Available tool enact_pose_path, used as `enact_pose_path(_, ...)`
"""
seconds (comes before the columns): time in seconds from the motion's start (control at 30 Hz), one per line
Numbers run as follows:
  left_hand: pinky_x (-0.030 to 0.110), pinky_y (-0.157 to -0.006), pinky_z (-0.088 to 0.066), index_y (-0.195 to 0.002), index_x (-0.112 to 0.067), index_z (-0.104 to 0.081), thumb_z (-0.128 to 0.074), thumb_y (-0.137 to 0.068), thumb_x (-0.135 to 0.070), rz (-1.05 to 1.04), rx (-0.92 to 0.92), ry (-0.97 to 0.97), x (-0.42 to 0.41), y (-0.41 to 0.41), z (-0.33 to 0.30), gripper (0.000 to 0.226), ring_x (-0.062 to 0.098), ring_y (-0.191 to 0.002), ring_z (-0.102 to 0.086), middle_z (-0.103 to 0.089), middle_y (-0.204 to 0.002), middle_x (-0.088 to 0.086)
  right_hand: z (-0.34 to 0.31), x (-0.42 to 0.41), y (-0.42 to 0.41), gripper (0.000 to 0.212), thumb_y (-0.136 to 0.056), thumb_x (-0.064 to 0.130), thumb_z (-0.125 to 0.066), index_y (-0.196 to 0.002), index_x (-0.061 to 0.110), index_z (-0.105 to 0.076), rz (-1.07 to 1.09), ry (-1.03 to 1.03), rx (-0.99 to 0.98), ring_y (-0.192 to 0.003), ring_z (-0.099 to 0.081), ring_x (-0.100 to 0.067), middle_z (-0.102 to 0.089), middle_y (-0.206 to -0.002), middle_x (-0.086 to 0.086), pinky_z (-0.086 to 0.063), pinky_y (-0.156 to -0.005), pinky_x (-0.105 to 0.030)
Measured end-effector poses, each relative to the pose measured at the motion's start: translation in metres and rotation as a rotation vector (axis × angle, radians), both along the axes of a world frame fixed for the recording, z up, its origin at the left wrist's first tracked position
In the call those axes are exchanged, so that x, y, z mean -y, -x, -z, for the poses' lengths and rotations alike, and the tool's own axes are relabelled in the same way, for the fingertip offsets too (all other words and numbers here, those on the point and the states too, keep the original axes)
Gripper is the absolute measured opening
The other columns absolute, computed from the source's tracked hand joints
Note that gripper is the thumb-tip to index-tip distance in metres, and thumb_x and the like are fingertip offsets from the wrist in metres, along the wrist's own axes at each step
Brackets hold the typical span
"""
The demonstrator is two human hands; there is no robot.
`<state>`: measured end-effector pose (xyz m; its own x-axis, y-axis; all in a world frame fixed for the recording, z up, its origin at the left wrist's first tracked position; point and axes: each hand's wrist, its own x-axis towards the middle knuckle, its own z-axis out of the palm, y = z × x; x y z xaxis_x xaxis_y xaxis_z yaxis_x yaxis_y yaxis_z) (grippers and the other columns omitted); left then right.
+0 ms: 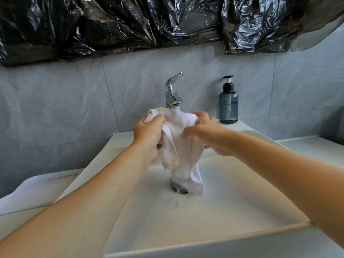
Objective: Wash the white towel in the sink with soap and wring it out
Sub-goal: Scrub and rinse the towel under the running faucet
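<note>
The white towel (181,146) hangs bunched over the white sink (232,202), right under the chrome faucet (173,97). Water runs from the spout onto its top fold. My left hand (149,136) grips the towel's left end and my right hand (206,135) grips its right side, fingers curled into the cloth. The towel's lower tail reaches down to the metal drain (176,188) and partly hides it. A dark blue soap pump bottle (228,103) stands on the sink's back right corner, apart from both hands.
A folded white cloth with gold lettering (37,189) lies on the counter left of the sink. Grey marble tiles (65,101) back the basin, with black plastic sheeting (149,23) taped above. The faucet lever is raised.
</note>
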<state>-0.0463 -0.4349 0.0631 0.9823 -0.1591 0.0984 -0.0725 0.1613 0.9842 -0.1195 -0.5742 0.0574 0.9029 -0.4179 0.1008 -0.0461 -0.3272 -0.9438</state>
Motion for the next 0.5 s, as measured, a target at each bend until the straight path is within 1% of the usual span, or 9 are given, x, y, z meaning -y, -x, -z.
enact_pose_path(0.07,0.029,-0.064,-0.049,-0.100,-0.020,-0.068,-0.068,-0.083,-0.020,-0.006,-0.023,-0.017,0.000,0.000,0.001,0.018,0.022,-0.076,-0.063,-0.069,-0.085,0.002,0.005,0.001,-0.002,0.084,-0.069,0.027,-0.082,-0.135,0.036,-0.032,-0.039,-0.023,-0.012,-0.106,-0.057,-0.024,-0.045,-0.124,-0.001,-0.055,-0.072,-0.036)
enact_pose_path(0.1,0.029,-0.065,-0.051,-0.101,-0.020,-0.068,-0.068,-0.083,-0.021,-0.001,-0.048,-0.027,0.000,-0.001,0.001,0.019,0.022,-0.077,-0.065,-0.070,-0.086,0.003,0.007,0.002,-0.002,0.081,-0.072,0.023,-0.081,-0.135,0.035,-0.031,-0.047,-0.063,-0.004,-0.103,-0.060,-0.025,-0.050,-0.122,-0.003,-0.055,-0.071,-0.035)
enact_pose_path(0.2,0.027,-0.060,-0.052,-0.100,-0.024,-0.067,-0.068,-0.084,-0.027,0.029,-0.122,-0.056,0.000,-0.003,0.001,0.017,0.021,-0.076,-0.066,-0.070,-0.087,0.001,0.007,0.006,-0.004,0.063,-0.084,0.020,-0.074,-0.134,0.028,-0.036,-0.016,-0.182,0.061,-0.096,-0.065,-0.024,-0.059,-0.117,-0.006,-0.055,-0.068,-0.035)
enact_pose_path(0.27,0.025,-0.055,-0.049,-0.103,-0.025,-0.067,-0.069,-0.082,-0.032,0.065,-0.131,-0.094,0.000,-0.004,-0.002,0.022,0.020,-0.074,-0.065,-0.070,-0.087,0.000,0.007,0.005,-0.005,0.050,-0.090,0.022,-0.070,-0.132,0.022,-0.042,0.022,-0.253,0.118,-0.092,-0.065,-0.023,-0.061,-0.114,-0.005,-0.055,-0.064,-0.034)
enact_pose_path(0.33,0.021,-0.051,-0.046,-0.110,-0.025,-0.065,-0.073,-0.076,-0.036,0.130,-0.119,-0.148,0.002,-0.002,-0.005,0.036,0.015,-0.067,-0.064,-0.070,-0.088,-0.001,0.007,0.005,-0.007,0.035,-0.094,0.020,-0.062,-0.127,0.020,-0.049,0.070,-0.310,0.159,-0.088,-0.065,-0.022,-0.064,-0.108,-0.004,-0.053,-0.061,-0.032)
enact_pose_path(0.4,0.020,-0.049,-0.049,-0.119,-0.021,-0.060,-0.081,-0.063,-0.034,0.222,-0.099,-0.187,0.006,0.004,-0.004,0.062,0.012,-0.058,-0.066,-0.072,-0.090,0.000,0.008,0.005,-0.008,0.026,-0.097,0.018,-0.056,-0.123,0.020,-0.055,0.120,-0.365,0.188,-0.090,-0.066,-0.023,-0.066,-0.107,-0.005,-0.053,-0.060,-0.031)
enact_pose_path(0.43,0.024,-0.055,-0.053,-0.124,-0.019,-0.058,-0.083,-0.056,-0.031,0.256,-0.090,-0.198,0.009,0.005,-0.002,0.074,0.015,-0.062,-0.069,-0.074,-0.092,0.002,0.009,0.006,-0.009,0.024,-0.098,0.019,-0.055,-0.121,0.020,-0.057,0.150,-0.388,0.198,-0.091,-0.066,-0.024,-0.067,-0.106,-0.005,-0.052,-0.060,-0.031)
enact_pose_path(0.47,0.030,-0.065,-0.057,-0.127,-0.017,-0.056,-0.085,-0.054,-0.028,0.272,-0.083,-0.210,0.010,0.004,0.000,0.080,0.018,-0.070,-0.072,-0.076,-0.095,0.005,0.009,0.007,-0.009,0.022,-0.098,0.020,-0.055,-0.120,0.020,-0.059,0.178,-0.404,0.202,-0.089,-0.066,-0.024,-0.068,-0.104,-0.005,-0.052,-0.059,-0.031)
enact_pose_path(0.5,0.034,-0.073,-0.057,-0.128,-0.015,-0.056,-0.086,-0.056,-0.024,0.276,-0.076,-0.209,0.012,0.003,0.003,0.078,0.021,-0.076,-0.073,-0.076,-0.097,0.008,0.009,0.007,-0.010,0.020,-0.098,0.021,-0.055,-0.117,0.020,-0.061,0.200,-0.423,0.205,-0.086,-0.067,-0.023,-0.069,-0.100,-0.005,-0.051,-0.059,-0.030)
